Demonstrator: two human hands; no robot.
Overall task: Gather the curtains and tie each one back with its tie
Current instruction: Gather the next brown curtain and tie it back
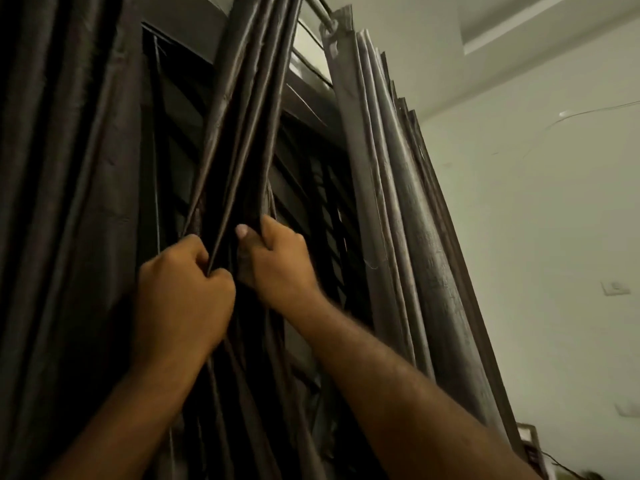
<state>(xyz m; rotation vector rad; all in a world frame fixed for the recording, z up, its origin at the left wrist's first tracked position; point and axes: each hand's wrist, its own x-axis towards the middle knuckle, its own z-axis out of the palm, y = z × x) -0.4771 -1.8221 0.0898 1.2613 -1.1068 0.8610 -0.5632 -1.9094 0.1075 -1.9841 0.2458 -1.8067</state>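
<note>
Curtain fabric fills most of the view, seen from below. The middle curtain [242, 98] hangs from twelve o'clock down to the centre, its dark, shiny folds pulled together into a narrow bundle, and both hands grip it there.

The left hand [183, 289], just at seven o'clock from the centre, has its fingers curled tight around the left folds. One fold runs up out of the gap between its thumb and its bent fingers. The right hand [277, 261] sits just beside it, at about three o'clock from the left hand. Its thumb lies across the front of the bundle and its fingers wrap round the right edge and behind, so their tips are hidden in the cloth. Below the hands the fabric falls loose between the two forearms.

The left curtain [69, 168] hangs at nine o'clock. The right curtain [398, 202], paler and bunched, hangs at two o'clock from a rod [322, 8]. A window grille [311, 202] shows behind the bundle. A wall [519, 202] with a switch plate [614, 287] lies at three o'clock.
</note>
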